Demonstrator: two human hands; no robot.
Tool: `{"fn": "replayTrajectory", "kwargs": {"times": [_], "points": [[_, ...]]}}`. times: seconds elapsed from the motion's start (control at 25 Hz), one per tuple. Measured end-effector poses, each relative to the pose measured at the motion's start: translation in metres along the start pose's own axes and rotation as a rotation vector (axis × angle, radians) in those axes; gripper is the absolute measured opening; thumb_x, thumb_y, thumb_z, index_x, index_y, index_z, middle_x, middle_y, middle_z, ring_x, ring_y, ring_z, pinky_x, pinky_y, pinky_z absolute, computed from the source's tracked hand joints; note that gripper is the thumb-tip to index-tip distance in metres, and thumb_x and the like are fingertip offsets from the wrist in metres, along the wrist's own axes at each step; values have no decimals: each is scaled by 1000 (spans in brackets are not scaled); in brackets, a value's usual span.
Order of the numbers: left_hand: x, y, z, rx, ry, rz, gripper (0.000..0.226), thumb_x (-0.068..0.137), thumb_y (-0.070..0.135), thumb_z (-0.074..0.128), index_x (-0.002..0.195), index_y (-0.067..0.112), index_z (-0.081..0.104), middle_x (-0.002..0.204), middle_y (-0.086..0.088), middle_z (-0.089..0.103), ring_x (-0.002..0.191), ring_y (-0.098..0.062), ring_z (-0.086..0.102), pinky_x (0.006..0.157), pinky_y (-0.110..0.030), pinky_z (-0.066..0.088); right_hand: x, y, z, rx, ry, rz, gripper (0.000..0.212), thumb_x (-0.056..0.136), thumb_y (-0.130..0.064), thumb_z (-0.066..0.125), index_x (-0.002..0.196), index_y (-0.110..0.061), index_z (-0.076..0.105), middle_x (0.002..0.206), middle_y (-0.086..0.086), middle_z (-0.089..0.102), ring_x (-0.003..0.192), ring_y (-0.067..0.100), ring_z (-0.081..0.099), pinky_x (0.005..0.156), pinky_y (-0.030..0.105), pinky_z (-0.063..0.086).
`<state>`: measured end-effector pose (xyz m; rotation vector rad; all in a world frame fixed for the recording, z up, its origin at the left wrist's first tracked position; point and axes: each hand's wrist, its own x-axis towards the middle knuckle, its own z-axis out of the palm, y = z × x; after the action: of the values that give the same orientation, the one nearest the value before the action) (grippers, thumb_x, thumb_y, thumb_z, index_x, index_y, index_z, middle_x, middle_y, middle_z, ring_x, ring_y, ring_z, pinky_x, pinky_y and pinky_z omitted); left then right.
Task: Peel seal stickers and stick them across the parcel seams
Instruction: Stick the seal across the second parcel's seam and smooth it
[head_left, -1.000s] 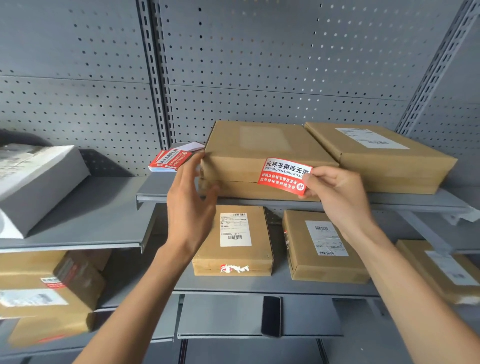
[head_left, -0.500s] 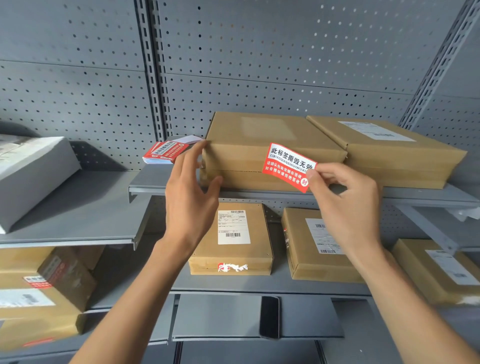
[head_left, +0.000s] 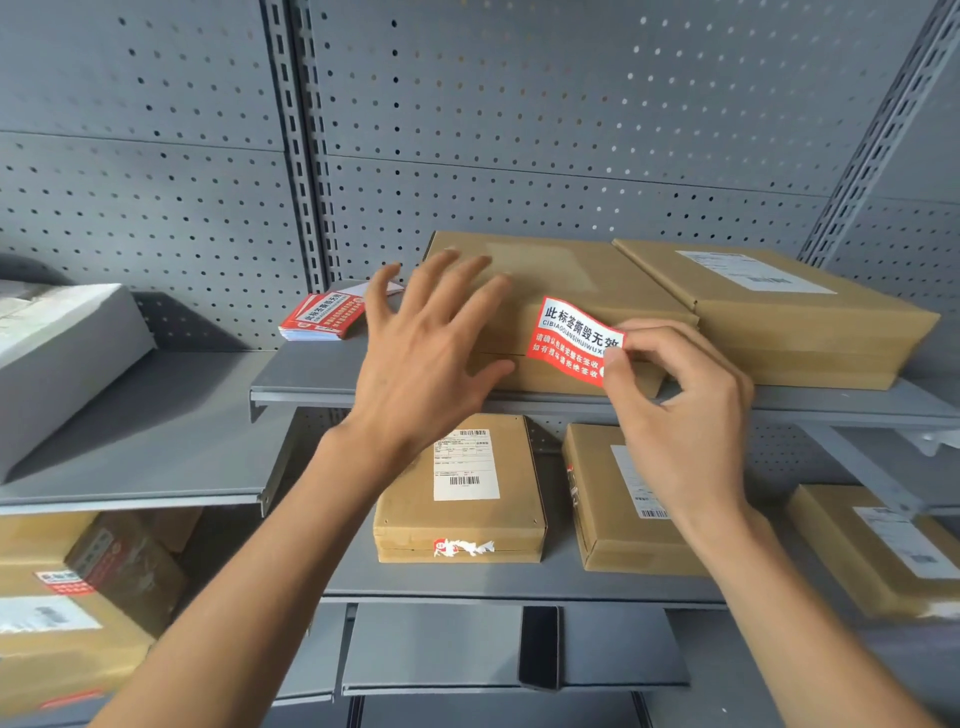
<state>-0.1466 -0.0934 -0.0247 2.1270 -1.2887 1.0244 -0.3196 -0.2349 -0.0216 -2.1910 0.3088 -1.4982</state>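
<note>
Right hand (head_left: 680, 410) pinches the seal sticker (head_left: 574, 340) against the parcel (head_left: 566, 291) front, at the shelf (head_left: 311, 374) edge.
Left hand (head_left: 431, 353), fingers spread, covers the parcel's left end; a sticker stack (head_left: 322, 317) lies behind it, another box (head_left: 779, 312) touching on the right.

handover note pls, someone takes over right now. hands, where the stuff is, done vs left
Left hand: open, fingers spread over the left end of the parcel on the upper shelf.
Right hand: pinches the right edge of the seal sticker, which lies against the parcel's front edge over the seam. Whether it is stuck down cannot be told.
Sticker stack: on the upper shelf, left of the parcel.
Done: sticker peeled and brought to the seam.
Left: press it flat across the seam. The parcel to the right shows no sticker from here.
</note>
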Motion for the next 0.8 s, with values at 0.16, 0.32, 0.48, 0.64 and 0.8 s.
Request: {"fn": "replayTrajectory", "kwargs": {"times": [0.16,0.32,0.48,0.64,0.8], "points": [[3,1,11,-31,8,21,65,81,46,80,140,27,60,137,3,62,125,-28,54,105,-53,34,-1,3,3,29,-10,26,6,90,-7,69,85,-4,69,110,0,74,107,11,69,88,42,57],[6,0,14,-30,11,4,64,81,47,79,140,27,61,135,2,63,121,-29,54,103,-51,35,-3,4,10,86,-4,11,9,88,-9,66,82,-3,65,110,1,75,109,14,71,83,50,59],[3,1,15,-25,25,4,64,81,47,78,140,29,61,134,2,63,120,-29,54,103,-51,35,-5,0,16,105,3,-1,8,85,-7,66,78,-4,62,109,-1,75,108,13,71,82,51,59],[5,0,15,-33,28,-4,65,80,47,80,140,30,61,133,3,63,119,-28,53,102,-52,36,-3,-4,18,87,-3,-26,8,83,-3,66,77,-4,62,109,-2,75,104,11,71,77,45,61],[5,-1,18,-34,38,-6,65,80,47,81,139,30,62,132,2,63,118,-29,53,101,-53,37,-9,-18,15,77,27,-63,15,81,-3,65,74,-13,55,102,-2,76,89,17,72,72,42,60]]}}
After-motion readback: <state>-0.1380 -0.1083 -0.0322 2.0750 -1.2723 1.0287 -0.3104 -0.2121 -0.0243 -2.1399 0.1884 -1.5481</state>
